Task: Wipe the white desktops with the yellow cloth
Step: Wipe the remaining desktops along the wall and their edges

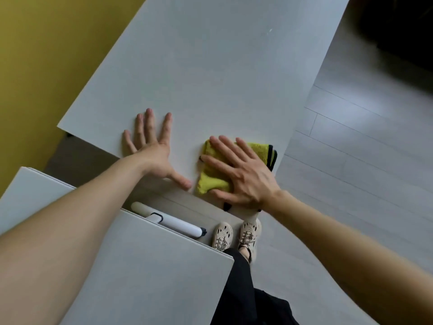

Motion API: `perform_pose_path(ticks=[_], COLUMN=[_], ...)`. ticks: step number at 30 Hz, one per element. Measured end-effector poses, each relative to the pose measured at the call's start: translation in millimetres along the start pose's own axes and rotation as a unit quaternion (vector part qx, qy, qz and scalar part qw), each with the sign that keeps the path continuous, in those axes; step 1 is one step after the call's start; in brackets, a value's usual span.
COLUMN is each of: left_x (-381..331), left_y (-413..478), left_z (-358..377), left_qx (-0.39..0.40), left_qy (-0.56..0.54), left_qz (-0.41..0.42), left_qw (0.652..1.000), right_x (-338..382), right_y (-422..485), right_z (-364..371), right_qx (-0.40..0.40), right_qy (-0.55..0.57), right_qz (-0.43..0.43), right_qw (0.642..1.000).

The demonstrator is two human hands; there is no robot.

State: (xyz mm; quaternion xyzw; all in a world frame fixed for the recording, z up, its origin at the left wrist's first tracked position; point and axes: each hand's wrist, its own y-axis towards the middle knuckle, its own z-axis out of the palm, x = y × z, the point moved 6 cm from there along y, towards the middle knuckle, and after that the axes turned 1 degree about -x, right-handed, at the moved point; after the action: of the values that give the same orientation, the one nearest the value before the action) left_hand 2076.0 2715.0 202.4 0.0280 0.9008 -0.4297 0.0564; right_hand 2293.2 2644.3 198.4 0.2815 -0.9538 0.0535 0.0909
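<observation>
A folded yellow cloth (212, 178) with black edging lies at the near right corner of a large white desktop (206, 66). My right hand (239, 174) presses flat on top of it, fingers spread, pinning it to the surface. My left hand (153, 148) rests flat on the bare desktop just to the left of the cloth, fingers splayed, holding nothing. A second white desktop (140, 266) lies below my left forearm, separated from the first by a gap.
A white cylinder-shaped object (168, 220) with a dark end sits in the gap between the two desktops. A yellow wall (46, 55) borders the left. Grey plank floor (351, 160) spreads to the right; my feet in pale shoes (236, 233) stand by the desk corner.
</observation>
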Motion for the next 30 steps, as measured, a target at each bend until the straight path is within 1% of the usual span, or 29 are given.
perform_pose_path(ticks=[1,2,4,6,7,8,9,11,12,14,16,17,18,19,20,21,22,23,24,25,26,28,30], left_x=[0,1,2,3,4,4,4,3,3,3,4,4,5,6,6,7,7,7,8,9,9,9,7], left_y=[0,0,2,5,7,7,7,7,6,6,3,3,3,4,6,8,10,12,12,12,10,7,2], left_z=[-1,-1,0,0,0,-1,0,1,2,1,0,0,0,0,0,1,2,2,2,2,2,2,0], left_qx=[-0.002,-0.004,-0.004,-0.004,-0.008,-0.011,-0.013,-0.022,-0.030,-0.043,-0.034,-0.025,-0.018,-0.015,-0.013,-0.011,-0.007,-0.006,-0.006,-0.007,-0.006,-0.003,0.001], left_qy=[-0.003,-0.003,0.001,0.000,-0.002,-0.004,-0.006,-0.004,0.001,0.006,-0.004,-0.006,-0.007,-0.007,-0.008,-0.007,-0.003,0.000,-0.001,-0.005,-0.009,-0.005,-0.008], left_qz=[0.000,0.000,-0.001,-0.001,-0.001,-0.001,-0.001,0.001,0.003,0.010,0.015,0.015,0.014,0.011,0.008,0.003,-0.002,-0.007,-0.012,-0.016,-0.019,-0.022,-0.021], left_qw=[1.000,1.000,1.000,1.000,1.000,1.000,1.000,1.000,1.000,0.999,0.999,1.000,1.000,1.000,1.000,1.000,1.000,1.000,1.000,1.000,1.000,1.000,1.000], right_x=[-30,-61,-114,-130,-123,-107,-81,-14,15,37,16,-7,-34,-63,-90,-113,-129,-134,-130,-118,-100,-56,-26], right_y=[12,26,55,81,92,99,99,81,65,37,33,41,58,84,114,146,174,197,216,228,229,200,151], right_z=[-5,-13,-31,-36,-34,-30,-24,-9,-4,0,-4,-7,-11,-17,-25,-33,-38,-40,-40,-37,-33,-25,-16], right_qx=[-0.018,-0.040,-0.065,-0.075,-0.075,-0.070,-0.064,-0.038,-0.022,0.020,0.071,0.092,0.092,0.070,0.032,-0.002,-0.023,-0.035,-0.038,-0.031,-0.020,0.000,0.031], right_qy=[-0.010,-0.018,-0.027,-0.016,-0.015,-0.019,-0.028,-0.031,-0.023,-0.008,-0.010,-0.018,-0.026,-0.031,-0.037,-0.045,-0.050,-0.045,-0.037,-0.024,-0.016,-0.022,-0.033], right_qz=[0.031,0.087,0.222,0.306,0.317,0.301,0.253,0.094,0.010,-0.121,-0.243,-0.280,-0.282,-0.246,-0.180,-0.090,0.004,0.078,0.120,0.129,0.107,0.001,-0.133], right_qw=[0.999,0.995,0.972,0.949,0.945,0.951,0.965,0.994,0.999,0.992,0.967,0.956,0.955,0.966,0.982,0.995,0.998,0.995,0.991,0.991,0.994,1.000,0.990])
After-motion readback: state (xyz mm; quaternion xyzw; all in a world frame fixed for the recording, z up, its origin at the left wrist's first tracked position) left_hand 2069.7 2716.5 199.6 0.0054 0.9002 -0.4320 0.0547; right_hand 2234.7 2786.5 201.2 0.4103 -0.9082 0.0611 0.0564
